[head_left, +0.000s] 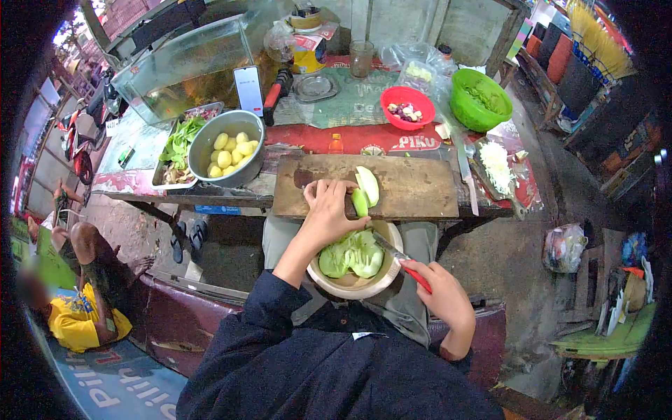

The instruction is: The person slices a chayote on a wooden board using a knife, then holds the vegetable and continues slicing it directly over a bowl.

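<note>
My left hand [327, 208] rests on the wooden board [413, 187], its fingers around a slim green vegetable piece [360, 202]. A pale green wedge [367, 185] lies beside that piece, on the board. In my right hand [442, 299] is a knife with a red handle [417, 277]; its blade points up and left over the rim of a cream bowl [381, 287]. Pale green slices or peelings [353, 255] fill the bowl, which sits on my lap below the board's front edge.
Around the board are a pot of peeled potatoes [250, 168], a tray of greens [175, 185], a red bowl [408, 124], a green basket [481, 115], a second knife [467, 175] and chopped white pieces [497, 168]. A phone [248, 91] stands behind. A person in yellow [73, 318] is at left.
</note>
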Motion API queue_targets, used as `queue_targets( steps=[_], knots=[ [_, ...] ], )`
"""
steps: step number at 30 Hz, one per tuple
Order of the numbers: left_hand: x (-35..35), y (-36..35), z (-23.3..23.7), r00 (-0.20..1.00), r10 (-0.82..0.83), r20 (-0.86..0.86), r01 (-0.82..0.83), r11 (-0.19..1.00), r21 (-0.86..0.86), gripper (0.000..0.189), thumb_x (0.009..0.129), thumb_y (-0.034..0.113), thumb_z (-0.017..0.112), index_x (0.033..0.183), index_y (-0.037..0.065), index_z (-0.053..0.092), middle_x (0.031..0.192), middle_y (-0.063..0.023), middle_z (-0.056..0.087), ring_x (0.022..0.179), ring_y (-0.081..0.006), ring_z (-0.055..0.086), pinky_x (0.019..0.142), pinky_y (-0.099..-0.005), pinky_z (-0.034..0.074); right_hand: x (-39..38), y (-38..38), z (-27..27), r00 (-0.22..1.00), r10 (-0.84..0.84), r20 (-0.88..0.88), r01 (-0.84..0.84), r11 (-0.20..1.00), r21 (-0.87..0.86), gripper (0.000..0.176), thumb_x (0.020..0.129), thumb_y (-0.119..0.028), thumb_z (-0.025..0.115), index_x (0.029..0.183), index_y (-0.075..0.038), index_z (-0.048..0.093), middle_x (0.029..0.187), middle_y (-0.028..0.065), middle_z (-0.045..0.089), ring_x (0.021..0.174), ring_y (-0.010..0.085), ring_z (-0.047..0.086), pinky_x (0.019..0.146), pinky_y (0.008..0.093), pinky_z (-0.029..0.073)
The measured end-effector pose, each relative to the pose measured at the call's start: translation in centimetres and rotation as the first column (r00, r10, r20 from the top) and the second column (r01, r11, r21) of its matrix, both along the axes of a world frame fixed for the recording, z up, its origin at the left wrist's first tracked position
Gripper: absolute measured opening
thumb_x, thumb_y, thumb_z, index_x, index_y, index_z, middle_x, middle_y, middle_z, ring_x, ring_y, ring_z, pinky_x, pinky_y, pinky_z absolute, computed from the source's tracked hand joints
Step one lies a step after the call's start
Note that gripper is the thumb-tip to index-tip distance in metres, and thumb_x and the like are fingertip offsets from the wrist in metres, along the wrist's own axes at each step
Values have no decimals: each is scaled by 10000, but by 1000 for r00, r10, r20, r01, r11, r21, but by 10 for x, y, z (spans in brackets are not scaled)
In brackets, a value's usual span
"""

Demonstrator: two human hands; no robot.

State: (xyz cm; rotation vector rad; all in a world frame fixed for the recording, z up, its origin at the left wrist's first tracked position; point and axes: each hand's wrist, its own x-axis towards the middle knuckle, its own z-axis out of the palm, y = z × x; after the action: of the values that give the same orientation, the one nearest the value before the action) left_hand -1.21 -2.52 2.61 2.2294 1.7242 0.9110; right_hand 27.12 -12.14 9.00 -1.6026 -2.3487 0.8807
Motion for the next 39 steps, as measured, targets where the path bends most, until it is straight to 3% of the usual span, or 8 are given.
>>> queue_targets(
  steps=[10,15,19,25,29,35,37,39],
  knots=[
    [2,11,-7,999,-38,36,38,999,22,677,721,381,872,1268,96,594,1162,-152,589,1163,-314,546,1097,-514,252,4,3,7,996,-83,-27,84,996,11,619,826,-3,648,1392,-245,591,917,166,561,866,373,609,822,446,506],
    [-7,9,-8,988,-59,142,65,997,-36,667,741,334,876,1301,95,604,1247,-150,563,1202,-335,546,1052,-455,356,6,4,3,996,-82,-37,82,997,-2,618,828,-9,646,1397,-240,585,926,166,568,883,371,612,831,446,507],
    [-11,5,-8,992,-89,90,86,996,34,652,764,343,859,1296,76,595,1262,-161,560,1194,-361,552,1013,-458,369,5,5,1,996,-71,-47,71,997,10,606,835,-17,643,1398,-234,583,932,163,575,893,376,613,846,444,509],
    [-31,5,-1,975,-204,93,208,977,-41,600,783,285,841,1309,113,610,1347,-109,577,1252,-333,534,1060,-460,396,5,6,-2,996,-78,-51,80,996,26,584,849,-24,627,1392,-235,590,944,167,583,896,384,614,851,448,509],
    [-46,15,3,946,-286,151,302,949,-93,380,851,217,765,1207,114,681,1362,-61,629,1291,-301,528,1062,-446,410,7,6,5,994,-98,-43,98,995,-2,575,852,-25,622,1386,-237,595,941,170,582,906,383,614,856,448,507],
    [-46,9,19,965,-261,-12,259,960,-104,233,877,205,737,1091,114,715,1160,-37,691,1128,-268,591,1007,-418,418,6,10,1,988,-38,-147,45,998,48,545,854,-26,626,1382,-152,587,1087,175,643,1005,372,632,920,431,505],
    [-48,6,18,965,-250,-77,250,968,-2,209,875,204,741,1059,109,715,1058,-49,685,1053,-267,595,970,-416,418,-2,14,3,984,-2,-180,12,998,59,529,862,-28,624,1380,-125,584,1136,171,651,1033,370,633,942,424,504],
    [-49,0,20,974,-217,-61,216,976,-21,202,874,201,743,1052,108,719,1035,-57,682,1046,-270,595,958,-409,422,-10,18,5,983,-1,-181,8,999,35,520,876,-27,614,1387,-113,576,1175,176,648,1076,369,627,969,421,497]
  ],
)
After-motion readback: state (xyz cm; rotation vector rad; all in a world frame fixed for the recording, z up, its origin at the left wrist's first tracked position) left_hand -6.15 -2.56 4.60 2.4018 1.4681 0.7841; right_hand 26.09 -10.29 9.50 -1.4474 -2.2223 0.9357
